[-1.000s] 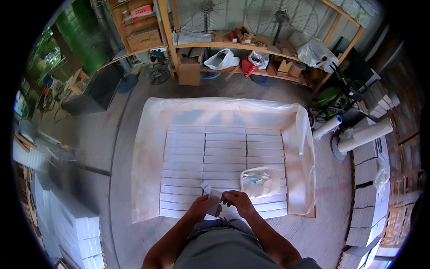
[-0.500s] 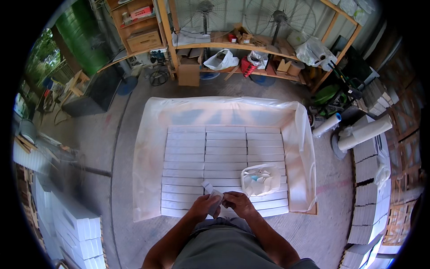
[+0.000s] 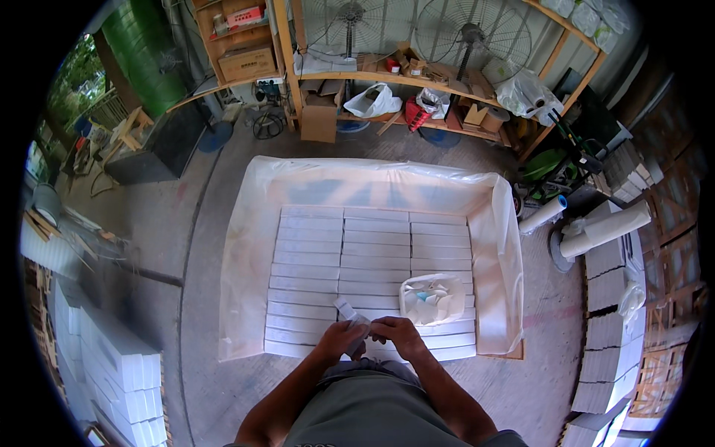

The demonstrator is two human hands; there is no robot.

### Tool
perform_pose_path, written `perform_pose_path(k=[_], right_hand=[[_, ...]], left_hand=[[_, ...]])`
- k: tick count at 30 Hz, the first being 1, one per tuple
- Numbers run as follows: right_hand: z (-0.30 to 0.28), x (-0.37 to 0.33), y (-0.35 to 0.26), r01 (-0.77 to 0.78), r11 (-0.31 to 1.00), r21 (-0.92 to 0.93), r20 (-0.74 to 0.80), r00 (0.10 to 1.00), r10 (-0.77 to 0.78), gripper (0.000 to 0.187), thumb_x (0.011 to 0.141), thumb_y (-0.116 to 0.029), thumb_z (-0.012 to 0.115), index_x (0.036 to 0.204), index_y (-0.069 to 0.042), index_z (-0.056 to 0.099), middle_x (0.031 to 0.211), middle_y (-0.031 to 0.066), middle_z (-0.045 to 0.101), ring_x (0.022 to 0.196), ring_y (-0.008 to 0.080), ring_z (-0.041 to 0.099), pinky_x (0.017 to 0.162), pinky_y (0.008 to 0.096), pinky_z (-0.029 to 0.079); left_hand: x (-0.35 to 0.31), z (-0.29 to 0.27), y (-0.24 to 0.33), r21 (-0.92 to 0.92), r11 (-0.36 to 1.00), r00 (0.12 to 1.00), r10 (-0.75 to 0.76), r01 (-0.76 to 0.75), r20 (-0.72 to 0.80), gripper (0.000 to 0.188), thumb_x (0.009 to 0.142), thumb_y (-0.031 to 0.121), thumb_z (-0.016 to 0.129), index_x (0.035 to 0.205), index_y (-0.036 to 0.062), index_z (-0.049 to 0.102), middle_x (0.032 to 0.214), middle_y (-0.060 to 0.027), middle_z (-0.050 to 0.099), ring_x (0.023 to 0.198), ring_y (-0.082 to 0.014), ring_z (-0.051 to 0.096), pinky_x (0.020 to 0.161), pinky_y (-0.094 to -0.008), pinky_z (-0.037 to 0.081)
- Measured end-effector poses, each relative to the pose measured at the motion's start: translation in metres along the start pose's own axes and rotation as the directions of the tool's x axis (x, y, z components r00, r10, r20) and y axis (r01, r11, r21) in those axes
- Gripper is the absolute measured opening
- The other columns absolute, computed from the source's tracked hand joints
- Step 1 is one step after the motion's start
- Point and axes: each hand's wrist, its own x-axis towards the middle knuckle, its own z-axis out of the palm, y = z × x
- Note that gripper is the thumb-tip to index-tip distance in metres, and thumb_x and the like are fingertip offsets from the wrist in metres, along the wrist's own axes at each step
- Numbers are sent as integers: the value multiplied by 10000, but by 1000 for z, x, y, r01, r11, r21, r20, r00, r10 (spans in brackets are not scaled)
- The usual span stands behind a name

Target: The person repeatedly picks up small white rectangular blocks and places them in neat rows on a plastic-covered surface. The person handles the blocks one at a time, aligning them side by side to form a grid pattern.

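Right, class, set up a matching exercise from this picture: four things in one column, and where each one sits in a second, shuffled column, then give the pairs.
Things:
1. small packet
2. open white bag
3. two pedestal fans
4. two paper rolls

Places:
A. behind the wooden shelf, at the top of the view
B. on the floor to the right of the lined crate
C. between the left hand and right hand
D. on top of the rows of white boxes, near the right side

Pairs: 1-C, 2-D, 3-A, 4-B
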Motion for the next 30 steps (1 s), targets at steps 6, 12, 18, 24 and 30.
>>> perform_pose_path(k=[6,12,18,24,30], right_hand=[[-2,-2,6,12,994,109,26,1000,-15,267,874,-209,653,1013,16,687,819,48,676,717,107,567,666,249,451],[-1,0,16,29,999,32,-9,1000,-29,264,878,-209,654,1014,15,686,826,44,682,725,97,581,657,237,453],[3,-5,9,14,990,-141,-47,999,-21,279,866,-219,664,1031,4,693,814,35,686,720,80,590,643,224,460],[7,-6,8,25,969,-247,-85,995,-47,270,863,-223,652,994,8,703,799,38,691,736,89,610,695,237,487],[10,-4,21,28,939,-344,-167,982,-91,257,834,-203,649,960,14,705,768,48,689,714,89,614,686,244,493]], left_hand=[[-2,1,2,26,1000,1000,-5,5,1,315,949,305,530,912,0,601,637,-87,606,494,-170,580,446,-287,434],[-3,1,-3,51,999,1000,-4,4,2,296,945,289,530,932,1,598,649,-85,608,497,-169,578,449,-291,434],[-3,-4,-8,168,986,1000,22,-25,23,285,934,265,520,930,-7,604,657,-89,620,507,-163,583,465,-291,442],[-4,-4,-6,325,945,999,37,-41,19,318,931,300,519,896,-2,612,640,-89,629,514,-146,594,474,-277,458],[-4,1,-10,351,935,999,51,-53,14,303,935,291,531,865,5,605,636,-84,629,501,-135,577,463,-273,443]])
